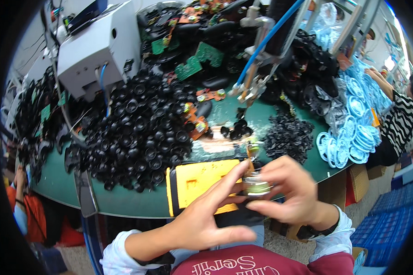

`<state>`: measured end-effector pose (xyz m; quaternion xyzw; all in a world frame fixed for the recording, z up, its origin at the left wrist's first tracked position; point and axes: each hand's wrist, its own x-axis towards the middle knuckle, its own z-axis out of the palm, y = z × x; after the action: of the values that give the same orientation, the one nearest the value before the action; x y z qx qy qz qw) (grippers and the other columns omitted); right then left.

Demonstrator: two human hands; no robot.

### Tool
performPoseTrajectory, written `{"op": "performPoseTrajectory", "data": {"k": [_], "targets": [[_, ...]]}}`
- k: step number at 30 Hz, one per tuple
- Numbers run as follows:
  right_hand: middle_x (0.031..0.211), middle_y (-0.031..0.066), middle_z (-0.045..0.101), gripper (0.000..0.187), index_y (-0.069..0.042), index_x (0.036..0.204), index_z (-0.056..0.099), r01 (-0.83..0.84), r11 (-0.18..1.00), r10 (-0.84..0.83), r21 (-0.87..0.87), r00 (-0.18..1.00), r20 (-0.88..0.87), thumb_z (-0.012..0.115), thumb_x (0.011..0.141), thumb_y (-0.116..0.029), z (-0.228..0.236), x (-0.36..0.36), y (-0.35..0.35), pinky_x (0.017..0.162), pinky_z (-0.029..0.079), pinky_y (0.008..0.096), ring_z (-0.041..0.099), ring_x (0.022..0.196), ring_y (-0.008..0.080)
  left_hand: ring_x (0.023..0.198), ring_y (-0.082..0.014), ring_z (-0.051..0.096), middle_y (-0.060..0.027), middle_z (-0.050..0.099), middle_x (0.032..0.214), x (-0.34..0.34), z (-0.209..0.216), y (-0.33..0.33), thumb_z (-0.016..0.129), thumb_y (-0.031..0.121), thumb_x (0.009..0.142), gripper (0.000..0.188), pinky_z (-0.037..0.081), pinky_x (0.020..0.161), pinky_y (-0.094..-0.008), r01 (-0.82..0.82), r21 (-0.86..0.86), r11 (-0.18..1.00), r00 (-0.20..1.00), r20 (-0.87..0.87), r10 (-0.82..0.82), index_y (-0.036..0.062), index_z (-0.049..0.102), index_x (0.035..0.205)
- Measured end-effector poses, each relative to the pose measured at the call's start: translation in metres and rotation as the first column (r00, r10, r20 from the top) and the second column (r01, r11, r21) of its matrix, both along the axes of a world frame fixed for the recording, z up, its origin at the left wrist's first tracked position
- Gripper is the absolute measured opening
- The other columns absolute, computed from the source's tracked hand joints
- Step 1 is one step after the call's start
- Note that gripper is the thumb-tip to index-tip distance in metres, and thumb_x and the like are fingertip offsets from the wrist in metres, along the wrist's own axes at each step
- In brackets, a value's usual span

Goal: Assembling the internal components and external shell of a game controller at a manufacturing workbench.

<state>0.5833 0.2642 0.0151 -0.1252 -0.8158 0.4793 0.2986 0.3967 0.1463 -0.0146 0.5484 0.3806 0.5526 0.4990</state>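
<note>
My right hand [291, 190] pinches a small round part [257, 187] with shiny metal rings and a yellowish-green base. Stretched out beside it, my left hand [211, 208] has its thumb well apart and its fingertips close to or touching the part; exact contact is hard to see. A small orange-and-green piece [251, 151] shows just above the fingertips. Below my hands, at the table's near edge, lies a yellow pad [199, 176] with black edging, partly covered by my left hand. Just beyond it are a few loose black caps [238, 130].
A heap of round black caps [137, 123] fills the left of the green table [124, 203]. Small black pieces [289, 137] are piled on the right, near light-blue rings [348, 142]. A metal stand [257, 73], grey machine box [96, 50] and phone [85, 192] are around; another person [399, 119] is at right.
</note>
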Motion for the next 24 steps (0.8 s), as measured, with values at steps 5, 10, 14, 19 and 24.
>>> {"op": "performPoseTrajectory", "data": {"k": [5,10,14,19,24], "targets": [[0.112,0.0147,0.064,0.040,0.001,0.119,0.064,-0.104,0.990,0.114,-0.099,0.988,0.106,0.074,0.080,0.003,-0.007,-0.021,-0.004,0.065,0.059,0.0245,0.069,0.088,0.0186,0.106,-0.0145,0.062,-0.0092,0.060,0.124,-0.030,-0.022,-0.001,0.061,0.012,0.098,0.051,0.053,0.082,-0.0276,-0.130,-0.363,0.923,0.958,0.195,0.212,0.0022,0.040,0.143],[0.111,0.0136,0.062,0.023,-0.005,0.094,0.068,-0.027,0.870,-0.041,0.493,0.991,0.127,0.078,0.073,-0.004,0.000,-0.039,0.016,0.072,0.056,0.0342,0.063,0.097,0.0289,0.103,-0.0181,0.066,-0.0100,0.061,0.119,-0.042,-0.014,-0.015,0.064,0.007,0.094,0.046,0.056,0.077,-0.0286,-0.151,-0.411,0.899,0.962,0.149,0.230,0.0015,0.048,0.136],[0.126,0.0145,0.052,0.020,-0.005,0.084,0.064,-0.042,0.789,-0.127,0.613,0.965,0.230,0.076,0.069,-0.007,-0.004,-0.055,0.010,0.078,0.055,0.0380,0.056,0.109,0.0356,0.099,-0.0157,0.066,-0.0094,0.063,0.119,-0.034,-0.018,-0.015,0.063,0.007,0.093,0.046,0.053,0.079,-0.0263,-0.271,-0.230,0.935,0.962,-0.022,0.273,-0.0007,0.050,0.136],[0.123,0.0161,0.054,0.015,-0.002,0.080,0.061,-0.099,0.825,-0.088,0.557,0.950,0.298,0.072,0.070,-0.007,0.004,-0.052,0.011,0.071,0.056,0.0381,0.057,0.110,0.0359,0.087,-0.0101,0.067,-0.0058,0.069,0.097,-0.033,-0.010,-0.011,0.063,-0.002,0.083,0.035,0.054,0.077,-0.0255,-0.336,-0.261,0.905,0.889,-0.406,0.213,-0.0029,0.056,0.117],[0.116,0.0144,0.058,0.018,-0.005,0.091,0.067,-0.205,0.968,0.163,0.144,0.951,0.261,0.078,0.078,-0.008,-0.007,-0.046,0.024,0.085,0.049,0.0359,0.060,0.104,0.0300,0.058,-0.0096,0.060,-0.0057,0.064,0.068,-0.028,-0.010,-0.009,0.067,0.013,0.082,0.035,0.049,0.056,-0.0285,-0.170,-0.412,0.895,0.909,-0.416,-0.019,0.0012,0.062,0.115]]}}
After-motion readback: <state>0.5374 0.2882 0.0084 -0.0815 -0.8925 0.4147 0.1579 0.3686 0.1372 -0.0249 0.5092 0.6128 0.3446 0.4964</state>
